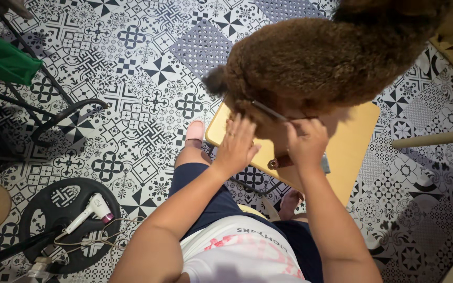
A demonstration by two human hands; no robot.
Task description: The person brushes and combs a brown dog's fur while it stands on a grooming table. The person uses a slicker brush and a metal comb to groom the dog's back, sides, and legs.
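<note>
Your left hand point(235, 144) lies flat, fingers spread, against the curly brown hair point(315, 57) of a seated person. Your right hand point(306, 141) pinches a thin dark comb point(269, 111) into that hair, above the yellow wooden chair seat point(355, 141) on the patterned tile floor point(132, 78).

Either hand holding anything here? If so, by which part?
Right hand grips a thin dark comb by its tail end, teeth end in the brown curly hair. Left hand rests on the hair, fingers spread, holding nothing.

Curly brown hair point(321, 57) blocks ahead; open tiled floor point(148, 78) left
</note>
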